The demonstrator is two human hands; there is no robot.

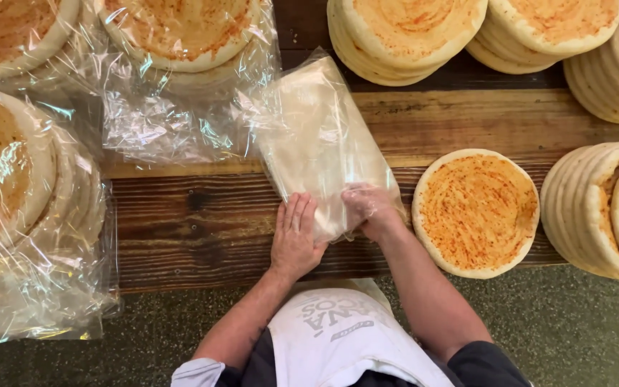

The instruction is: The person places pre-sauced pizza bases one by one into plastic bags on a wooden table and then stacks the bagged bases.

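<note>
Standing over the wooden table [202,236], the person works at a clear plastic bag [317,140] that lies flat in the middle of the boards, its far end reaching up toward the back. The left hand [295,240] rests on the bag's near edge, palm down, its fingers [296,211] straight and held together, pressing on the film rather than clamping it. The right hand [368,209] is slipped inside the bag's near opening, seen through the plastic; its fingers look curled, though whether they pinch the film I cannot tell.

Just right of that hand lies a single round flatbread [476,213] with an orange, speckled top, flat on the table and apart from the bag. Further right, a row of flatbreads [603,208] leans on edge. Far right and far centre hold stacks of flatbreads [410,32]. To the left, bagged flatbreads [8,172] sit in crinkled plastic, and another bagged pile [180,36] lies at the far left, its loose film just beside the clear bag. A white apron [345,337] shows at the near edge.
</note>
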